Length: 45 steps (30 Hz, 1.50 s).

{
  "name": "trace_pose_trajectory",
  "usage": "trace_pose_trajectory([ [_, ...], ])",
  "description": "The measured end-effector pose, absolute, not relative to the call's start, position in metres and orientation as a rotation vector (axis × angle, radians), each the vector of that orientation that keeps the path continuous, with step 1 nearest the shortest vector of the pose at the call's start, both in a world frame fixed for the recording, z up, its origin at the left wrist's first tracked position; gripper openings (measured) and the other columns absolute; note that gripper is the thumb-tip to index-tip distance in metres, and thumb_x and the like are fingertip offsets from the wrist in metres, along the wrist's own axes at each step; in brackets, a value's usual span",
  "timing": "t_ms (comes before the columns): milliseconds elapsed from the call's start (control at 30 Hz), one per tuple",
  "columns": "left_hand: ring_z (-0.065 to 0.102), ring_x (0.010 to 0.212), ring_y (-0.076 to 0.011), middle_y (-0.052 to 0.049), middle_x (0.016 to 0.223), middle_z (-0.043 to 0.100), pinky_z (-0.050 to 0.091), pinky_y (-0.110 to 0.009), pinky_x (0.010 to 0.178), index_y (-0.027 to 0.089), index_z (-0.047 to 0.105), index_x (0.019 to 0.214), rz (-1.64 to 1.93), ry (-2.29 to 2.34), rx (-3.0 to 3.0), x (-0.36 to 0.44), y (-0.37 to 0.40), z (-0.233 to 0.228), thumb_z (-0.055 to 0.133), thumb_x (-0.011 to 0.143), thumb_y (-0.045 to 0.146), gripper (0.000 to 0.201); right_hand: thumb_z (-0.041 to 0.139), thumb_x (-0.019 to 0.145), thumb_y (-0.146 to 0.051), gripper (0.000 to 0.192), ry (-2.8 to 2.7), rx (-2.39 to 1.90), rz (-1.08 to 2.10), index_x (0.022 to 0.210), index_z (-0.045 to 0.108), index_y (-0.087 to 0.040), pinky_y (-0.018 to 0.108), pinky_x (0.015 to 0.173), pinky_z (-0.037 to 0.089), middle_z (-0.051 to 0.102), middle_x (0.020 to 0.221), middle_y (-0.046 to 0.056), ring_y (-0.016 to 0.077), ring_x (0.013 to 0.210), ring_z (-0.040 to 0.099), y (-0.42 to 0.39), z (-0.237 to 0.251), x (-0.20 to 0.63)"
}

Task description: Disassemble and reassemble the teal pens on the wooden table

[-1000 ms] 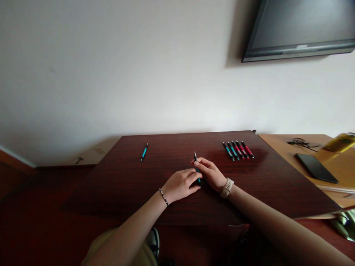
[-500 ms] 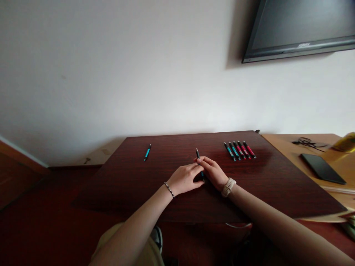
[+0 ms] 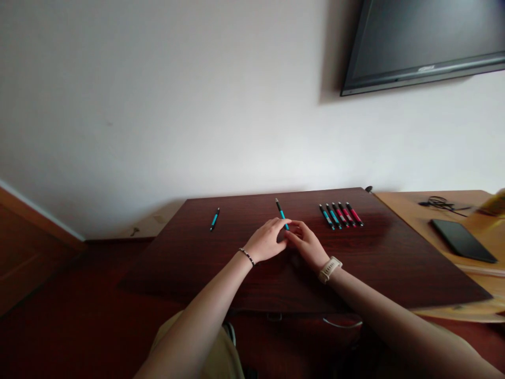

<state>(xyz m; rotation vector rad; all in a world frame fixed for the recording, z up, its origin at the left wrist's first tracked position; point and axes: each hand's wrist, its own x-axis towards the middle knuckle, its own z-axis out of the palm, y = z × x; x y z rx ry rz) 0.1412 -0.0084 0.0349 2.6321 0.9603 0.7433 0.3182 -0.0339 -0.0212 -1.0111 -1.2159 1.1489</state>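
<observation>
A blue pen with black ends (image 3: pixel 280 209) slants over the middle of the dark table (image 3: pixel 252 287), its lower end between my two hands. My left hand (image 3: pixel 269 240), with a beaded bracelet at the wrist, has its thumb and fingers closed round that end from the left. From the right, my right hand (image 3: pixel 307 245) pinches the same end in its fingertips; a light watch is on that wrist. The pen's lowest tip is hidden by the fingers. Another blue pen (image 3: pixel 215 219) lies alone on the left of the table.
On the table's right lie blue pens (image 3: pixel 330 216) and pink pens (image 3: pixel 350 214) in a slanted row. A lighter table (image 3: pixel 402 205) adjoins, bearing a black tablet-like slab (image 3: pixel 462 239), a dark cable (image 3: pixel 442 203) and a yellow object (image 3: pixel 491 205). A screen (image 3: pixel 426 42) hangs above.
The pen in my hands has moved up and away from me, showing more of its blue barrel. My fingers now meet at its lower end. The view has shifted slightly.
</observation>
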Motion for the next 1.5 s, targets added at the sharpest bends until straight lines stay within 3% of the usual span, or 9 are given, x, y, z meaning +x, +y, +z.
trace_pose_trajectory([
  [167,0.06,0.133,-0.0248,-0.012,0.144,0.062,0.048,-0.043,0.117,0.019,0.053,0.144,0.738,0.904,2.584,0.156,-0.003,0.034,0.061,0.091,0.015,0.054,0.068,0.091,-0.048,0.034,-1.322,-1.103,0.926,0.114,0.067,-0.023,0.038,0.076,0.053,0.075,0.093,0.007,0.0253,0.083,0.069,-0.035,-0.017,0.334],
  [300,0.064,0.126,-0.0236,-0.01,0.137,0.067,0.049,-0.042,0.114,0.02,0.06,0.136,0.796,0.947,2.514,0.17,0.005,0.038,0.059,0.094,0.017,0.042,0.059,0.097,-0.045,0.026,-1.482,-1.245,0.756,0.106,0.072,-0.024,0.036,0.073,0.049,0.076,0.082,0.006,0.0253,0.075,0.069,-0.037,-0.009,0.349],
  [433,0.068,0.114,-0.0209,-0.008,0.122,0.072,0.053,-0.038,0.107,0.021,0.068,0.122,0.84,0.971,2.439,0.185,0.014,0.04,0.053,0.098,0.017,0.028,0.058,0.097,-0.042,0.027,-1.563,-1.295,0.652,0.111,0.073,-0.024,0.035,0.073,0.048,0.079,0.087,0.007,0.0266,0.078,0.072,-0.041,-0.006,0.357],
  [600,0.068,0.117,-0.0201,-0.008,0.126,0.071,0.052,-0.036,0.108,0.021,0.068,0.124,0.892,0.896,2.319,0.203,0.027,0.031,0.052,0.102,0.021,0.028,0.051,0.102,-0.04,0.032,-1.544,-1.349,0.612,0.115,0.074,-0.022,0.033,0.073,0.05,0.08,0.086,0.007,0.0255,0.077,0.074,-0.038,-0.005,0.371],
  [767,0.075,0.09,-0.0177,-0.009,0.108,0.075,0.059,-0.03,0.083,0.02,0.06,0.132,1.163,1.039,1.806,0.214,0.056,0.017,0.066,0.097,0.027,0.037,0.049,0.103,-0.032,0.033,-1.61,-1.517,0.485,0.125,0.071,-0.025,0.029,0.071,0.051,0.082,0.093,0.003,0.0222,0.078,0.076,-0.039,0.002,0.386],
  [900,0.072,0.068,-0.0142,-0.005,0.079,0.073,0.057,-0.025,0.067,0.015,0.065,0.103,1.203,1.075,1.426,0.221,0.085,0.008,0.077,0.09,0.03,0.023,0.049,0.104,-0.027,0.039,-1.727,-1.6,0.316,0.139,0.064,-0.026,0.028,0.074,0.052,0.083,0.098,0.003,0.0233,0.085,0.078,-0.043,0.002,0.392],
  [1000,0.072,0.065,-0.014,-0.006,0.079,0.073,0.058,-0.026,0.065,0.014,0.063,0.096,1.163,1.071,1.329,0.23,0.1,0.002,0.08,0.087,0.031,0.025,0.05,0.104,-0.028,0.04,-1.766,-1.62,0.247,0.141,0.064,-0.024,0.03,0.077,0.055,0.082,0.103,0.007,0.0253,0.09,0.079,-0.042,-0.002,0.396],
  [1367,0.075,0.081,-0.0157,-0.013,0.092,0.079,0.056,-0.024,0.073,0.013,0.065,0.095,0.989,0.98,1.247,0.276,0.14,-0.012,0.076,0.087,0.023,0.017,0.071,0.091,-0.029,0.013,-1.551,-1.604,0.329,0.101,0.065,-0.024,0.032,0.08,0.056,0.081,0.097,0.003,0.0235,0.09,0.078,-0.026,-0.003,0.424],
  [1500,0.074,0.079,-0.0156,-0.014,0.09,0.079,0.057,-0.025,0.074,0.013,0.065,0.094,0.944,0.961,1.294,0.299,0.153,-0.014,0.075,0.086,0.02,0.014,0.07,0.09,-0.024,0.01,-1.515,-1.542,0.42,0.098,0.067,-0.025,0.029,0.079,0.056,0.08,0.096,0.001,0.0202,0.088,0.077,-0.022,-0.008,0.434],
])
